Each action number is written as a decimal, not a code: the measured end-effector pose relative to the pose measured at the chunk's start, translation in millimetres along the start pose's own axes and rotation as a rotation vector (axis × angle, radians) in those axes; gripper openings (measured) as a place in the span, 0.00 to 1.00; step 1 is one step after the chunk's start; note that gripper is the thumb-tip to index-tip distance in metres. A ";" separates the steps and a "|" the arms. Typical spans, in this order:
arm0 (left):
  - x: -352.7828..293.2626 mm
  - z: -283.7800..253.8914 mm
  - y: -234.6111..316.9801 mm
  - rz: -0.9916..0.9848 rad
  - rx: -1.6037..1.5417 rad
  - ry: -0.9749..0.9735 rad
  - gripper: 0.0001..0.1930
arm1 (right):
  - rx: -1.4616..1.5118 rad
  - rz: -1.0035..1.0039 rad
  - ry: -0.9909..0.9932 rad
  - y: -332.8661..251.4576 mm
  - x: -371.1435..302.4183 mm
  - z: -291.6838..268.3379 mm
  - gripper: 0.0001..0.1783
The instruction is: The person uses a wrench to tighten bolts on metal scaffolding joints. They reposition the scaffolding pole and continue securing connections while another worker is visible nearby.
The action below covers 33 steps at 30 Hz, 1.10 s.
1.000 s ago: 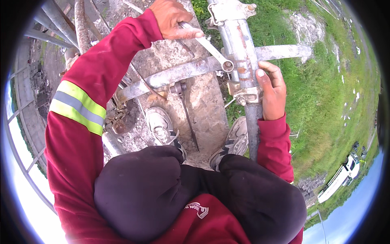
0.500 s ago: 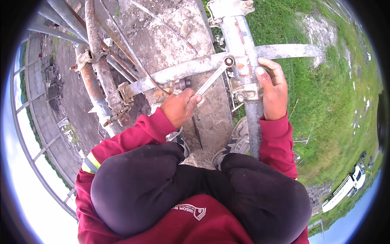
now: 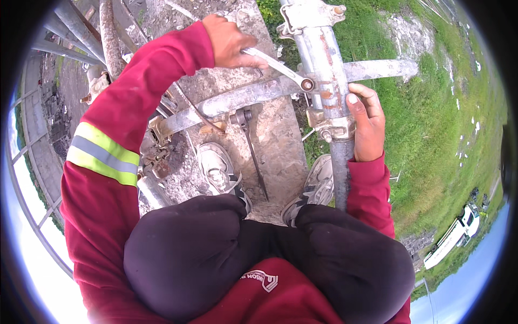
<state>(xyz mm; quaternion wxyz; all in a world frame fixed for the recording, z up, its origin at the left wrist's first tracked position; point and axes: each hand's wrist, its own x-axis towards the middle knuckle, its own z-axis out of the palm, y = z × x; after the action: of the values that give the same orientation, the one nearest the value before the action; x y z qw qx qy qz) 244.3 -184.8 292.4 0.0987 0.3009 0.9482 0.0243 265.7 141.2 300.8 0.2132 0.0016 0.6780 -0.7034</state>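
Note:
My left hand [image 3: 229, 43] is closed round one end of a silver ring spanner [image 3: 278, 66]. The spanner's ring end sits at a bolt beside the upright scaffold tube [image 3: 329, 65]. On the tube's right side, my right hand [image 3: 369, 127] grips with its thumb in front, just above and beside a rusty coupler [image 3: 335, 128]. Another coupler [image 3: 310, 16] is clamped higher on the tube. A whitish horizontal tube [image 3: 234, 100] crosses at the upright. Below it, a socket-headed ratchet with a tapered handle [image 3: 253, 156] lies on the concrete.
My shoes [image 3: 216, 167] stand on a rough concrete ledge [image 3: 280, 140]. To the left are several scaffold tubes [image 3: 110, 38] and a clamped joint [image 3: 154, 146]. Grass [image 3: 426, 135] lies beyond the ledge on the right, with a white truck [image 3: 456, 235] farther off.
My left hand has swung the spanner's held end up and away, with the ring end staying near the upright tube. My right hand keeps its place on the tube.

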 end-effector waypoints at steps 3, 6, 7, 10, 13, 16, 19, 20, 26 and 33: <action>57.4 -14.9 -38.4 0.216 0.081 0.008 0.33 | -0.082 -0.024 0.044 -2.0 1.0 2.7 0.13; 74.2 -21.6 -42.6 0.407 0.142 0.184 0.35 | -0.119 -0.038 0.038 -2.8 2.3 2.8 0.13; 69.8 -20.8 -38.2 0.458 0.057 0.314 0.34 | -0.137 -0.015 0.058 -2.8 2.3 2.5 0.13; 30.0 -7.5 -23.3 0.061 0.013 0.212 0.35 | -0.136 -0.063 0.020 -1.6 1.8 0.4 0.13; 2.1 5.9 -6.7 -0.163 -0.153 0.145 0.34 | -0.073 -0.042 0.008 -0.1 -0.1 -1.5 0.13; -2.6 1.1 -3.8 -0.170 -0.135 0.142 0.35 | -0.055 -0.043 -0.024 0.2 -0.5 -1.6 0.13; 10.6 -19.0 -18.7 -0.065 0.050 0.158 0.35 | -0.047 -0.044 -0.044 -0.3 1.0 -0.5 0.13; 14.8 -26.8 -25.4 0.108 0.057 0.375 0.32 | -0.050 -0.053 -0.048 -0.1 1.5 -0.6 0.13; -33.7 -14.7 37.5 -0.508 -0.297 -0.175 0.32 | 0.027 -0.046 -0.043 2.6 1.8 -3.8 0.12; -75.5 25.4 179.9 -0.861 -1.302 -0.175 0.27 | 0.037 -0.045 -0.048 2.6 -1.0 -3.5 0.12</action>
<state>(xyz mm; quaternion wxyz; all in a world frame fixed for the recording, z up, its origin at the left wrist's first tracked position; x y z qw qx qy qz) 411.6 -81.4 299.5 0.3302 -0.2107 0.7651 0.5110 266.4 144.9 298.4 0.2134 -0.0265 0.6595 -0.7203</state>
